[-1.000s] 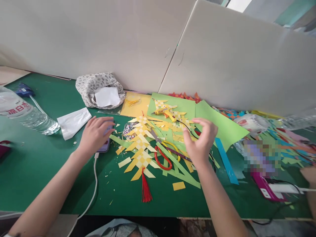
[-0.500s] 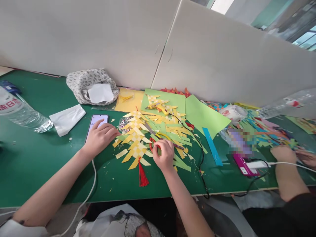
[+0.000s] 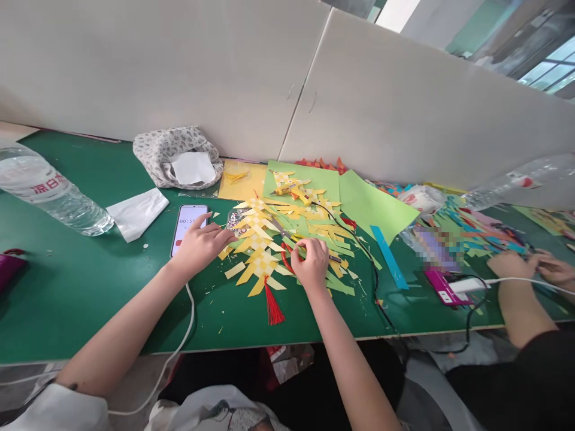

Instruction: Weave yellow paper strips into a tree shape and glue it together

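A woven yellow-and-cream paper piece (image 3: pixel 258 239) with pointed strips lies on the green table, a red tassel (image 3: pixel 274 305) at its near end. My left hand (image 3: pixel 202 242) is open, its fingers stretched out over the edge of a lit phone (image 3: pixel 182 224) and towards the woven piece's left side. On the other side, my right hand (image 3: pixel 312 260) has its fingers curled, thumb and forefinger close together by the strip ends; whatever they hold is hidden. Red tool handles (image 3: pixel 286 258) show just left of it. A yellow glue gun (image 3: pixel 299 193) rests behind on paper.
A water bottle (image 3: pixel 54 191) and a white tissue (image 3: pixel 138 214) are on the left. Behind stands a patterned cloth bag (image 3: pixel 157 149). The black cord (image 3: pixel 375 281) crosses right, near a blue strip (image 3: pixel 389 257) and a magenta power strip (image 3: pixel 442 290). Another person's hands (image 3: pixel 512 266) work far right.
The view has shifted, so the table's contents appear farther right. Both hands keep about the same place beside the woven piece. The phone screen shows more clearly.
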